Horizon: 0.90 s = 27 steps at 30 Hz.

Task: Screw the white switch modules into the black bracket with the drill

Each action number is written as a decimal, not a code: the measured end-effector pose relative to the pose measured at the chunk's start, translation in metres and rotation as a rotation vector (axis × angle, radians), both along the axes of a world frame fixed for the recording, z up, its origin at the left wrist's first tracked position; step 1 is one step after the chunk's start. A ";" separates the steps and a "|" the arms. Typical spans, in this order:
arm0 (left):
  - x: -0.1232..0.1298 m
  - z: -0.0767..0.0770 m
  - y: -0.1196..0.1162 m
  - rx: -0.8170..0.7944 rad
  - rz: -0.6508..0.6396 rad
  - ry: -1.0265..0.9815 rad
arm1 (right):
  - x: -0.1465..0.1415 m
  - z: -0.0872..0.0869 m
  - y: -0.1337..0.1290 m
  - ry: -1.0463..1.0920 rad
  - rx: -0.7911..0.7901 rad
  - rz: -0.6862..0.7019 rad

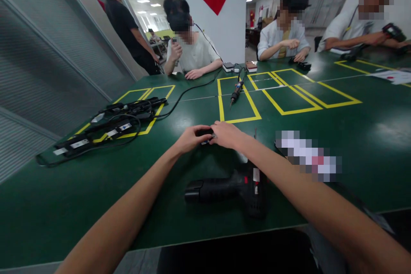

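The left hand (189, 139) and right hand (226, 134) both grip a dark part (203, 132) between them, at or just above the tabletop (154, 218). A drill (221, 190) lies near it, on its side.

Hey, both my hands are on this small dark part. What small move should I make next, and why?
Perhaps steady the small dark part with your left hand and lift your right hand aside for a look: both hands are around it and cover much of it, so its details are hard to see.
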<state>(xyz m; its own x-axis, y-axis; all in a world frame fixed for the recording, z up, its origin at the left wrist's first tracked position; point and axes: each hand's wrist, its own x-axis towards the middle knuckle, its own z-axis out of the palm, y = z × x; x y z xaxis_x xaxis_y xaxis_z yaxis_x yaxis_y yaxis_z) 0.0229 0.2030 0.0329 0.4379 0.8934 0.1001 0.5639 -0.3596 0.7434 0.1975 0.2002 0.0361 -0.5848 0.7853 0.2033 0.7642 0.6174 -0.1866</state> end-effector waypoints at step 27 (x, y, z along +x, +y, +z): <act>0.060 0.016 -0.149 0.148 -0.297 0.646 | 0.058 0.005 -0.003 0.416 -0.026 -0.180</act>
